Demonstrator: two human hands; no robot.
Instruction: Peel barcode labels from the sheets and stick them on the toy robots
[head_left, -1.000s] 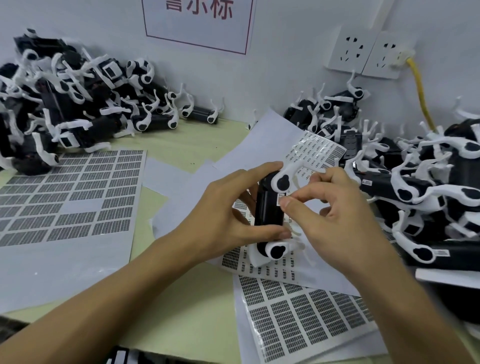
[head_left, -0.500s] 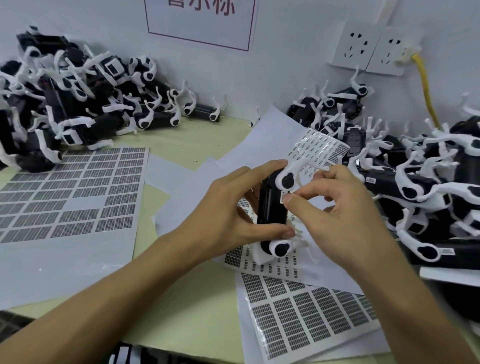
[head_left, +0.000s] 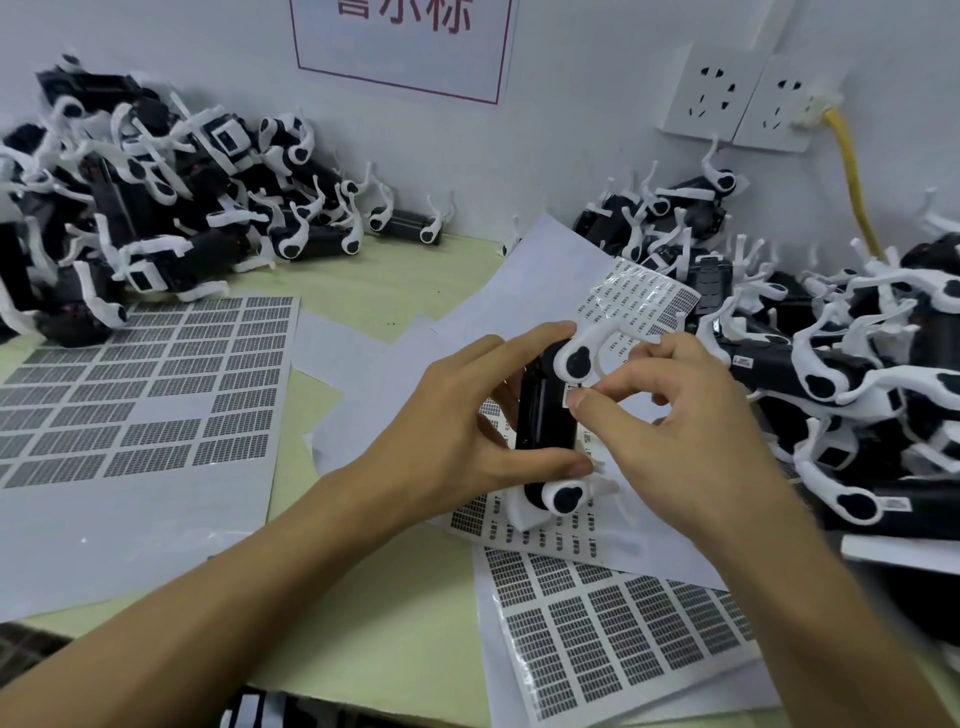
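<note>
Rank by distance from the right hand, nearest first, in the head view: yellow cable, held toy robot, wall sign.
1. Held toy robot, touching the right hand, centre.
2. Yellow cable, upper right, by the wall.
3. Wall sign, top centre.

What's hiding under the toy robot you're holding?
Under the toy robot lie white label sheets printed with small barcode labels, on plain white paper. The robot and both hands cover the middle, so what lies there cannot be seen.
</note>
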